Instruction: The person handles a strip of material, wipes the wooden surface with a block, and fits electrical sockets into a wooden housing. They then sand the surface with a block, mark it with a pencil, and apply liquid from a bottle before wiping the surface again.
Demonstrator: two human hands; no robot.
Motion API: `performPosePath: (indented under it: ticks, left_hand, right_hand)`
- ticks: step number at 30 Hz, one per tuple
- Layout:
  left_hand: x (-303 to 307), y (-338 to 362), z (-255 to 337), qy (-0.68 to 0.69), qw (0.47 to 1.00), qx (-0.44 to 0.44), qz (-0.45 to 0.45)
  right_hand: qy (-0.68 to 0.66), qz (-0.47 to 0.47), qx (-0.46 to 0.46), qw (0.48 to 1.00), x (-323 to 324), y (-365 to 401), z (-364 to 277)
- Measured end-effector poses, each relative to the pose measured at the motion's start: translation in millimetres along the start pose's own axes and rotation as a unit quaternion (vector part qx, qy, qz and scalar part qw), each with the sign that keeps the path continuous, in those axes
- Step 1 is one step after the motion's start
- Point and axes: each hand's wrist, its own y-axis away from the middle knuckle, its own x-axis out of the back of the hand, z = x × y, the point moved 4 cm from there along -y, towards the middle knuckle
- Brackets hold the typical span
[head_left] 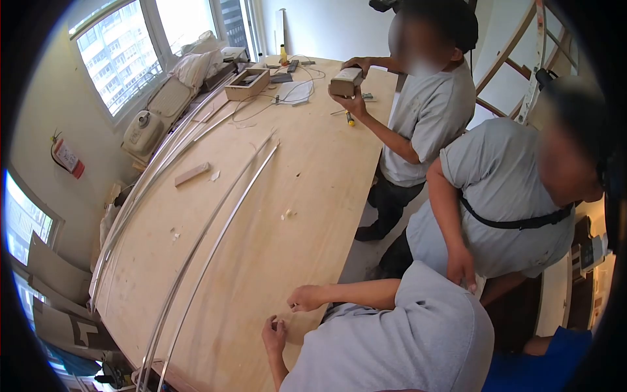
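Note:
My right hand (306, 298) is just above the near edge of a large plywood table (326, 215), its fingers curled together. Beside it, my left hand (275, 334) is also closed, with thumb and fingers bent inward. The hands are close but apart. Whatever they may hold is too small to make out. Left of them, thin metal strips (219, 236) run along the board. A co-worker (434, 98) at the far side holds a box-like grey and brown block (346, 82) in both hands.
Another co-worker (496, 189) stands close at my right. On the table lie a wood piece (192, 174), an open wooden box (247, 84), a screwdriver (351, 119), paper (293, 93) and cables. More strips curve along the left edge. A wooden ladder (506, 59) leans behind.

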Motion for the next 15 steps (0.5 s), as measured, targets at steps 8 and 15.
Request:
performPosePath:
  ticks: [8,15]
  left_hand:
    - [18.8,1.3,2.6,-0.081,0.989,-0.039,0.119]
    - [25.2,-9.8,-26.2,0.032,0.996,0.008,0.082]
  right_hand:
    - [0.043,-0.056,-0.034,0.997,-26.8,-2.4,19.6]
    - [0.050,-0.048,-0.063,0.996,-14.1,-7.0,12.5]
